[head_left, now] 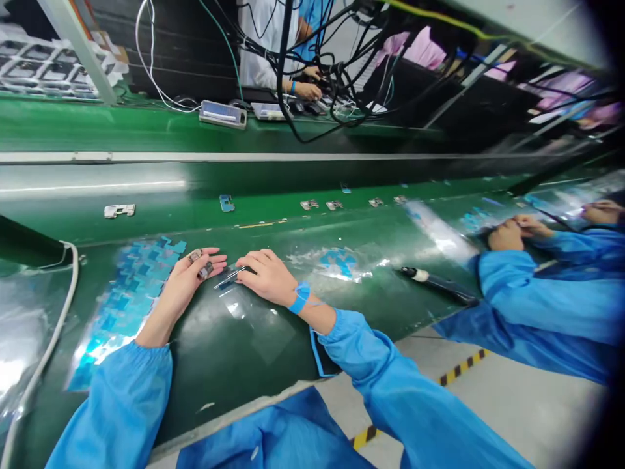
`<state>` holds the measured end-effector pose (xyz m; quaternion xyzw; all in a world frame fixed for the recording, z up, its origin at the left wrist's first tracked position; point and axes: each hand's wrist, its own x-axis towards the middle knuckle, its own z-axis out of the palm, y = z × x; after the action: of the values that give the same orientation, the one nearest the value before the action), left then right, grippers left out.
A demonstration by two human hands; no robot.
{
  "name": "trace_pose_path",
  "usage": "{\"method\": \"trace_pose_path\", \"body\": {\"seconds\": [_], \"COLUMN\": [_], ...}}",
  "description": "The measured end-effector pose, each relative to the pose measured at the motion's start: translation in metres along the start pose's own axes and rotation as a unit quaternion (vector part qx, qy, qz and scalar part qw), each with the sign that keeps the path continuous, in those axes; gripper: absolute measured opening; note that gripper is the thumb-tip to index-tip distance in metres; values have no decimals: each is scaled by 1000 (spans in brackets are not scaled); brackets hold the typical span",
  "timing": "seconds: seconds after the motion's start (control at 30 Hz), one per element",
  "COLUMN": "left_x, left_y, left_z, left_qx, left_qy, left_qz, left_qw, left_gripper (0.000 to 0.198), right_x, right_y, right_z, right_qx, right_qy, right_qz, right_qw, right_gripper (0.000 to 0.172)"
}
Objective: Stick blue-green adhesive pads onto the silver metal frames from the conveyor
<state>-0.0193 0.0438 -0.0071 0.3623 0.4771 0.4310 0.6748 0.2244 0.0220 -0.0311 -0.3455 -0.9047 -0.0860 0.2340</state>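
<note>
Steel tweezers (228, 277), light and slippery, best held mid-arm: right hand (267, 277) pinches them; left hand (195, 281) lies open just beside, on green surface (254, 352).

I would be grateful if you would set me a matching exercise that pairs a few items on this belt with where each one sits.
Items:
1. tweezers
2. wristband
3. soldering iron
4. small metal part

Places:
A. around the wrist of the right hand
B. between that hand and the left hand
C. on the far side of the belt, ahead of the left hand
D. on the belt, right of both hands

Pairs: 1-B, 2-A, 3-D, 4-C
</note>
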Motion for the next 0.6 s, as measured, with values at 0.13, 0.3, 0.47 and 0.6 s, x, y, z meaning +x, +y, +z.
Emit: {"method": "trace_pose_path", "body": {"seconds": [0.13, 0.3, 0.47, 0.6], "left_x": [-12, -25, -8, -2], "left_y": [8, 16, 0, -5], "left_z": [1, 6, 2, -1], "left_qx": [43, 107, 117, 109], "left_qy": [30, -56, -52, -48], "left_qz": [152, 131, 30, 33], "left_qw": [987, 984, 991, 992], "left_gripper": [44, 49, 66, 66], "right_x": [0, -1, 0, 5], "right_y": [-3, -5, -10, -13], "right_z": [1, -1, -19, -26], "right_qx": [23, 131, 374, 524], "right_qy": [-18, -62, -42, 11], "right_qz": [-12, 21, 81, 224], "right_qw": [1000, 989, 923, 822], "right_gripper": [27, 17, 18, 29]}}
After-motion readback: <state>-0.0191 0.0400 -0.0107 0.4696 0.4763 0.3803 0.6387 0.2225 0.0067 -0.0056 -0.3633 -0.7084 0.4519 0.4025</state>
